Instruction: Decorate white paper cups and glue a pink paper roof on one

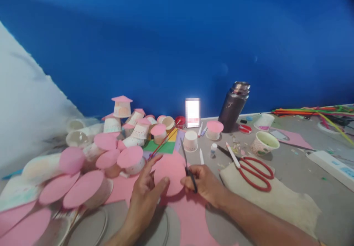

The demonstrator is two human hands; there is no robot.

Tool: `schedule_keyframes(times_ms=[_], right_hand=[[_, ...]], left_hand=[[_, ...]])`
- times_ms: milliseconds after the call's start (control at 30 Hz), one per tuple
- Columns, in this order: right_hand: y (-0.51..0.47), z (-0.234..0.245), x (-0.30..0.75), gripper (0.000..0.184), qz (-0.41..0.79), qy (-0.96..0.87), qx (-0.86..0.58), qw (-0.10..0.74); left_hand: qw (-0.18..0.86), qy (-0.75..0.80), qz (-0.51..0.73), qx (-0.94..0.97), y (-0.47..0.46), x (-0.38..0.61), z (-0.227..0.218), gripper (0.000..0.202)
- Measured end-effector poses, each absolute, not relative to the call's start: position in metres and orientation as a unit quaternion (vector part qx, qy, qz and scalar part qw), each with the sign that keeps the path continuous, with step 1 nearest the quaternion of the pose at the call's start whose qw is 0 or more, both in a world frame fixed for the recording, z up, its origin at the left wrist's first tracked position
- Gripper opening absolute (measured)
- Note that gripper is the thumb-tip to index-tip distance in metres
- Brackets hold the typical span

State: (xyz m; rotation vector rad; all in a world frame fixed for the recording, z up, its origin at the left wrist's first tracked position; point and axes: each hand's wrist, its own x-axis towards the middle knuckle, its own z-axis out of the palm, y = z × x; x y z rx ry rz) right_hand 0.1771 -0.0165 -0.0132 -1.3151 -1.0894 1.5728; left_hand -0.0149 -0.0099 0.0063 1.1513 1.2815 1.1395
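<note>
Pink and round, a paper circle [170, 176] is between the hands. The left hand [146, 190], pointer finger stretched out, holds it with the thumb on top. The right hand [206, 183] is curled around small dark scissors [189, 173]. Big red-handled scissors [256, 172] lie to its right.

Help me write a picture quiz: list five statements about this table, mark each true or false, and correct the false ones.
1. The right hand holds black-handled scissors. True.
2. The left hand touches the pink paper disc. True.
3. A white marker lies across the red-handled scissors. True.
4. The red-handled scissors stand in a cup. False: their handles lie over the beige cloth.
5. A flask stands at the far left. False: the dark flask is right of centre.
</note>
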Motion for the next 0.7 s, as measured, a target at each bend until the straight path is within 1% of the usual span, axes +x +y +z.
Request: schedule_keyframes(times_ms=[33, 67, 100, 133, 233, 400, 567, 700], right_hand=[[-0.017, -0.012, 0.178, 0.044, 0.619, -0.428, -0.519, 0.406], [-0.018, -0.011, 0.178, 0.045, 0.619, -0.432, -0.515, 0.407], [-0.019, -0.01, 0.179, 0.046, 0.622, -0.438, -0.511, 0.4], [-0.02, -0.01, 0.179, 0.047, 0.625, -0.445, -0.507, 0.393], [-0.023, -0.009, 0.181, 0.055, 0.636, -0.472, -0.485, 0.37], [-0.025, -0.009, 0.187, 0.07, 0.646, -0.504, -0.429, 0.38], [-0.025, -0.009, 0.189, 0.072, 0.645, -0.538, -0.425, 0.337], [-0.026, -0.007, 0.188, 0.073, 0.637, -0.556, -0.428, 0.321]], left_hand=[[0.48, 0.546, 0.466, 0.505, -0.012, -0.013, 0.007, 0.059], [0.468, 0.545, 0.454, 0.527, -0.013, -0.012, 0.007, 0.045], [0.472, 0.541, 0.443, 0.537, -0.014, -0.01, 0.007, 0.035], [0.48, 0.536, 0.436, 0.54, -0.015, -0.009, 0.007, 0.029], [0.479, 0.532, 0.448, 0.536, -0.014, -0.008, 0.008, 0.026], [0.42, 0.541, 0.505, 0.526, -0.01, -0.015, 0.015, 0.022], [0.415, 0.538, 0.518, 0.52, -0.008, -0.02, 0.017, 0.025], [0.42, 0.542, 0.518, 0.512, -0.007, -0.02, 0.015, 0.027]])
